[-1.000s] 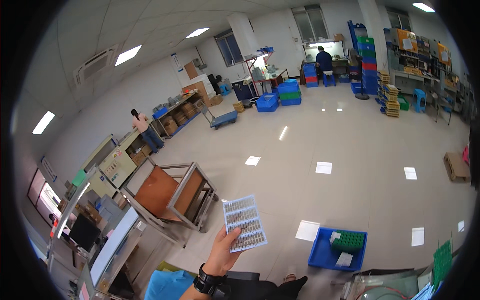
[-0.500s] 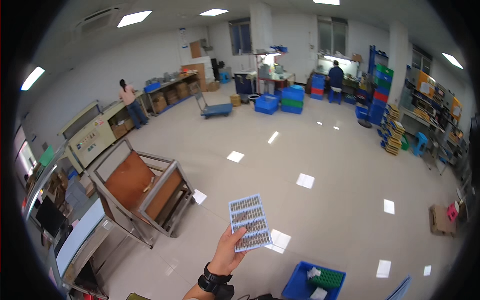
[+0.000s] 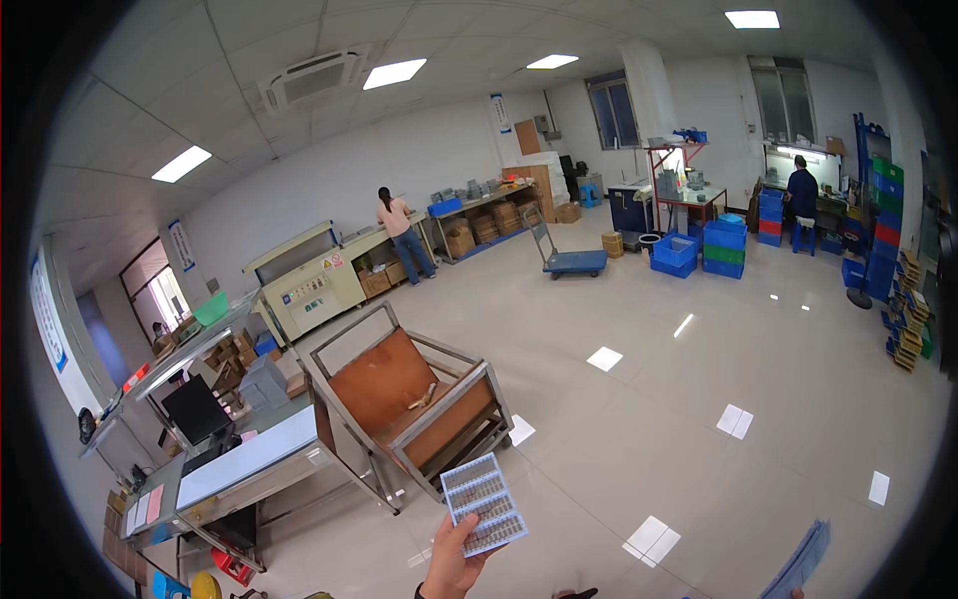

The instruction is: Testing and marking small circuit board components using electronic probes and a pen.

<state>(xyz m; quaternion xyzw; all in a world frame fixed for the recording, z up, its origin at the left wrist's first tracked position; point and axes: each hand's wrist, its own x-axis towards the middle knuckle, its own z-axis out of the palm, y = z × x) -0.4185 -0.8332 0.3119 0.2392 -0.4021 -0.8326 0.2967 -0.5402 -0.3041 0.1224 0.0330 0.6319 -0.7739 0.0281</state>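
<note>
My left hand grips a light blue compartment tray by its lower left edge, thumb across its face and fingers behind. The tray is tilted toward me and has several rows of small dark and metallic parts. At the lower right edge, a light blue flat piece stands up at a slant, seen nearly edge-on. Only a sliver of my right hand shows at its foot, closed on it; most of that hand is out of view.
A metal-framed cart with brown panels stands ahead. A desk with a monitor is at left. Farther off are a flat trolley, blue bins, a person at a bench and another person seated.
The view has swung left and up, bringing the desk and brown cart nearer the middle. The blue bin on the floor has left view. The tray stays in my left hand, slightly lower.
</note>
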